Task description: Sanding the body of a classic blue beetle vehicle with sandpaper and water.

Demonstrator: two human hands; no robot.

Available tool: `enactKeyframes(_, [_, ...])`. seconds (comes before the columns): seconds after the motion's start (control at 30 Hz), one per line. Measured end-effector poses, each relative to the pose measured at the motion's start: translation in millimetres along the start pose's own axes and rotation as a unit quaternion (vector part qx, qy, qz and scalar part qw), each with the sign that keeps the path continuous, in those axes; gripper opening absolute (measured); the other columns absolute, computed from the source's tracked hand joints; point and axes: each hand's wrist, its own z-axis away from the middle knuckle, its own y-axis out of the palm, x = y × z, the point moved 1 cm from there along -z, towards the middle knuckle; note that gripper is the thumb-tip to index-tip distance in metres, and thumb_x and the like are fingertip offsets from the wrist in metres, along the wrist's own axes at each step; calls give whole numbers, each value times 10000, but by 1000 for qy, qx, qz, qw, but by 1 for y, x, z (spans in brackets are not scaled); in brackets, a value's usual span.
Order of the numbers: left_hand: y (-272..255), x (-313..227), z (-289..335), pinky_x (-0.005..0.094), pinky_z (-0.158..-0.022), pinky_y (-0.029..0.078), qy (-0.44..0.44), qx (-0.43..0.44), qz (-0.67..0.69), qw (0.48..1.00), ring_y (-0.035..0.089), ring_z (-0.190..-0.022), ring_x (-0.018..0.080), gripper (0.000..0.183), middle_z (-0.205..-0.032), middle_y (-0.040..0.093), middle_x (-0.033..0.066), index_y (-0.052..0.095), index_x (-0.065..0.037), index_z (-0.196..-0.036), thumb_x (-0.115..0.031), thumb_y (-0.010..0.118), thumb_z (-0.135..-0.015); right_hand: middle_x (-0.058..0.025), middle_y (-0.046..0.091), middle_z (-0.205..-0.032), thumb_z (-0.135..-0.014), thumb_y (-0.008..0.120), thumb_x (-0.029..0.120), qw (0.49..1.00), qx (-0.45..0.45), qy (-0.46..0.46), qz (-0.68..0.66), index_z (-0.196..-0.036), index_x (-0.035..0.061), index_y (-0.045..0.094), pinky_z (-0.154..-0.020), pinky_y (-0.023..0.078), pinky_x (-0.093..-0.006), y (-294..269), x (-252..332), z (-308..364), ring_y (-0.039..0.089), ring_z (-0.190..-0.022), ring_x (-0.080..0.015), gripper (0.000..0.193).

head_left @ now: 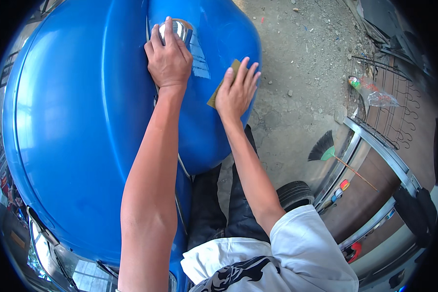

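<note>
A rounded blue car fender [224,34] curves under both of my hands. My right hand [234,95] presses an olive-yellow flat pad [214,100] against the fender's outer side, fingers stretched over it. Only the pad's edges show, so I cannot tell whether it is cloth or abrasive. Farther up and to the left, my left hand [169,61] lies with fingers spread at a round chrome lamp housing [182,29] on top of the fender. It holds nothing. Left of both arms is the broad blue car hood [68,131].
A dusty, stone-strewn floor [297,63] lies to the right. A black tyre [295,193] stands near my right elbow. Farther right are a broom [323,148], a metal frame [374,141], a hook rack [392,97] and a clear plastic bag [382,99]. The windshield [85,275] is at lower left.
</note>
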Motion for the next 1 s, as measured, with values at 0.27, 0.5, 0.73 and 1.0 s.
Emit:
enactKeyframes(0.27, [1, 16, 1, 418, -899, 519, 25, -48, 15, 998, 614, -1031, 355, 375, -1291, 613, 157, 622, -181, -1338, -196, 497, -984, -165, 305, -1601, -997, 509, 409, 955, 143, -259, 32, -1521, 199, 416, -1152, 229, -616, -19, -33, 60, 228, -1482, -433, 572])
enactKeyframes(0.5, [0, 27, 0, 445, -1020, 459, 14, -18, 105, 994, 555, -1152, 409, 390, -1338, 567, 211, 589, -158, -1364, -184, 501, -984, -104, 358, -1584, -982, 532, 391, 930, 131, -342, 33, -1504, 218, 438, -1162, 226, -610, -16, 12, 75, 295, -1471, -371, 558])
enactKeyframes(0.73, [-28, 7, 69, 475, -1119, 375, 101, 28, 6, 994, 417, -1362, 441, 467, -1501, 382, 276, 413, -26, -1477, -69, 427, -1013, -237, 205, -1615, -1060, 331, 443, 991, 61, -94, -68, -1565, 154, 304, -1154, 197, -649, -11, -47, 14, 173, -1474, -497, 582])
enactKeyframes(1.0, [-37, 15, 73, 478, -1111, 387, 76, 30, 34, 996, 423, -1356, 432, 503, -1481, 405, 259, 421, -22, -1472, -8, 441, -970, -210, 191, -1631, -1048, 359, 442, 980, 68, -161, -98, -1570, 134, 297, -1173, 152, -621, -9, -83, 64, 160, -1494, -457, 608])
